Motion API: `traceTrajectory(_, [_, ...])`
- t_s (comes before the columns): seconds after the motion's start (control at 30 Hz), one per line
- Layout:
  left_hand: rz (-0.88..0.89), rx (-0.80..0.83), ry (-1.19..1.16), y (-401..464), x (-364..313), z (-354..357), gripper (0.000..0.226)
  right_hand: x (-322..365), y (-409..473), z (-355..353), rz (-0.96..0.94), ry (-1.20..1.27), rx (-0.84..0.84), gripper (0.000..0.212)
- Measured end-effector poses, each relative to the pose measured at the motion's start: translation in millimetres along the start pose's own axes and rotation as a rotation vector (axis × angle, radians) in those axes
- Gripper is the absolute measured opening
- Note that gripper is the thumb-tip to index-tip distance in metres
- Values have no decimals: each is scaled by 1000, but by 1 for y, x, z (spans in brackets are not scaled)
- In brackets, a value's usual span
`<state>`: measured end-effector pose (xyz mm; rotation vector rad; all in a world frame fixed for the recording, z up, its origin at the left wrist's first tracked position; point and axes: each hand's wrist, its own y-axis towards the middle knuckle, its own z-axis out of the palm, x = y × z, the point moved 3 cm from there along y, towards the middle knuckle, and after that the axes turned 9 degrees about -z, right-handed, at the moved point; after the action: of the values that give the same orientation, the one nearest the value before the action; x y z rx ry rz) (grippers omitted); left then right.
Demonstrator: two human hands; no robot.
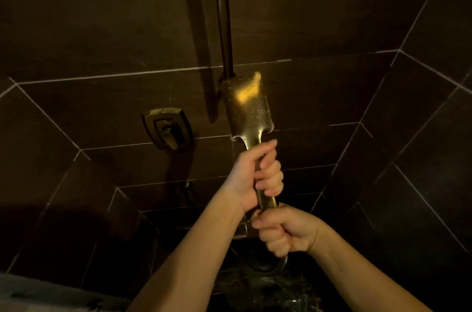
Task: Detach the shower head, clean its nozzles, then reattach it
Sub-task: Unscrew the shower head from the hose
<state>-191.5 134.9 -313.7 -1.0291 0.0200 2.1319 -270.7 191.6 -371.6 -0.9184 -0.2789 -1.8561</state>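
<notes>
Dark brown wall tiles (332,18) with pale grout lines fill the dim shower corner, lit by a warm yellowish glow. Against them a metal riser rail (222,12) runs vertically down the middle of the wall, and the shower head (246,107) is held up in front of its lower end, its rectangular body speckled with water drops and catching a bright reflection. Its handle points down toward the person. The left hand (258,173) grips the handle just below the head, fingers curled tight round it and thumb lying up along the stem. The right hand (283,231) sits directly beneath, touching the bottom of the handle, fingers closed round the joint where the hose (279,267) meets it; the ribbed hose curves away below the fist into the dark. Left of the rail, a square mixer valve (168,130) with a lever sits on the wall, well apart from both hands.
</notes>
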Motion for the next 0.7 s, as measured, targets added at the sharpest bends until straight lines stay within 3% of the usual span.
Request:
traceTrajectory(0.07, [35,-302,-38,1,4,-3,53,1,-3,-7,-52,-184,-297,30])
traceTrajectory(0.13, [123,-510,-131,-1,8,-9,53,5,-6,-8,-144,-548,-561,19])
traceTrajectory(0.2, [198,-599,-169,-3,13,-11,51,7,-5,-3,-239,-797,-683,21])
traceTrajectory(0.27, [230,-637,-93,-5,14,-9,47,9,-4,2,-307,-863,-702,29])
traceTrajectory(0.33, [226,-571,-6,-9,10,-7,39,14,-9,6,-298,-791,-643,25])
traceTrajectory(0.43, [218,-252,21,-17,-3,-5,14,16,-19,13,-202,-501,-424,23])
traceTrajectory(0.57, [232,303,11,-19,-18,11,46,9,-17,21,-1,-167,-76,34])
traceTrajectory(0.67, [152,337,-35,-17,-23,24,20,17,-15,23,12,-75,25,39])
traceTrajectory(0.7, [135,290,-41,-15,-24,25,29,21,-15,22,4,-79,-34,38])
